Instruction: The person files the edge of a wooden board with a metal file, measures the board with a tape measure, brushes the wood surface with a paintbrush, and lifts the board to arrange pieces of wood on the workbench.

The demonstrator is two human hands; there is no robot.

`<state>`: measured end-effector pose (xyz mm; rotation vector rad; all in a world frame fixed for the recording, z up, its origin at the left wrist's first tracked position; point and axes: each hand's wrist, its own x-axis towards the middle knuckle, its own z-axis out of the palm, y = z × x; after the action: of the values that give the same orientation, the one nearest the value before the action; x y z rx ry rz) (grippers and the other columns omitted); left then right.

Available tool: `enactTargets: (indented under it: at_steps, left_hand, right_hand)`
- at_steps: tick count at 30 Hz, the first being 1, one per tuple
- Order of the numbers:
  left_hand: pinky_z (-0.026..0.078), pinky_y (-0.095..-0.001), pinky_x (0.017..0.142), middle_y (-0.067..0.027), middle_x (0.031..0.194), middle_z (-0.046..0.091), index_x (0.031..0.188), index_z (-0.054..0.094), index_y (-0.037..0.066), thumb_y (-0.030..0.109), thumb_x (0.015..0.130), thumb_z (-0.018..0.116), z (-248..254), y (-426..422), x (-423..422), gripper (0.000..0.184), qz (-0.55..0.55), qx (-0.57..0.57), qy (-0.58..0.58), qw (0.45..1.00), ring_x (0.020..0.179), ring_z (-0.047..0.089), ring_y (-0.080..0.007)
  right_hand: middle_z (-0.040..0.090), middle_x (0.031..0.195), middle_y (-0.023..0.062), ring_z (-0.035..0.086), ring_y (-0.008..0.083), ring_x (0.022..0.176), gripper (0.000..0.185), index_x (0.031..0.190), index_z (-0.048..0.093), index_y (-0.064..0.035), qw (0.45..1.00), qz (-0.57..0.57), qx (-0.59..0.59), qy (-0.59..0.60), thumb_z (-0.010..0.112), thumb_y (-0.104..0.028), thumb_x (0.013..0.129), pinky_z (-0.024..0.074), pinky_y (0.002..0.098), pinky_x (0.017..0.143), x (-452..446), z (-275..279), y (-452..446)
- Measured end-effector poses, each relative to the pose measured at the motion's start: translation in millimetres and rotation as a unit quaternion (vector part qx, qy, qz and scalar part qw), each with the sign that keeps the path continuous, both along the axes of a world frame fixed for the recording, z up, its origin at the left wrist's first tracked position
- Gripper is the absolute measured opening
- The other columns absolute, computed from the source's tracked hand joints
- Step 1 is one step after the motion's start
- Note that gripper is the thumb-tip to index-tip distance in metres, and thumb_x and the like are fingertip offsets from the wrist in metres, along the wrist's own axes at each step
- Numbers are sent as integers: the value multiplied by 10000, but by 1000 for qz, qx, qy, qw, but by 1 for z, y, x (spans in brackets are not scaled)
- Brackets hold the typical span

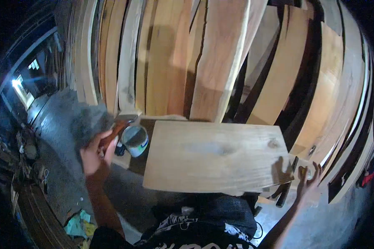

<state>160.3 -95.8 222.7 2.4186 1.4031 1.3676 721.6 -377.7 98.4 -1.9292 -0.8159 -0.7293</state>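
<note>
A pale wooden board [216,159] lies flat in front of me, with a knot near its right end. My left hand [99,151] is closed around a reddish-brown tool handle [119,126] left of the board. Between that hand and the board stands an open round can [135,139] with a label on its side. Beyond the board's right edge, my right hand [309,178] has its fingers apart and holds nothing that I can make out. Its shadow falls on the board's right end.
Tall planks [170,62] lean in a row behind the board. Dark bars [283,195] stick out below its right corner. Crumpled green and yellow cloth or bags [79,222] lie on the floor at lower left. More timber [39,211] lies at far left.
</note>
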Motion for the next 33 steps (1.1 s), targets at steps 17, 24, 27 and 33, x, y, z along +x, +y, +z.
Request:
enactTargets:
  at_steps: [17,24,27,33]
  left_hand:
    - [472,-248,550,-43,663,642,833,681,-13,291,909,716,-26,107,82,316,-301,-361,23,882,626,624,-92]
    - [528,-310,585,-152,723,685,887,689,-39,302,889,727,-6,128,96,343,-231,-147,-43,961,684,710,-223]
    - [544,-336,619,-176,765,688,939,691,-47,294,880,730,3,112,98,348,-195,-51,14,979,713,716,-248]
    - [573,-323,724,-134,904,724,969,717,28,264,849,752,-31,92,103,267,-245,-115,8,963,813,720,-238]
  right_hand:
    - [444,1395,152,505,199,1150,443,1317,524,3,987,110,-35,109,665,-160,930,456,303,900,-2,-25,11]
    - [431,1425,175,468,285,1263,458,1318,537,-36,990,78,-90,73,672,-184,906,409,379,998,-30,-2,24]
    - [441,1416,184,451,304,1291,457,1314,538,-38,989,85,-91,77,670,-178,900,389,396,1025,-38,4,26]
    - [459,1404,212,413,383,1326,487,1304,540,-57,987,102,-112,49,678,-107,840,333,483,1097,-37,-1,27]
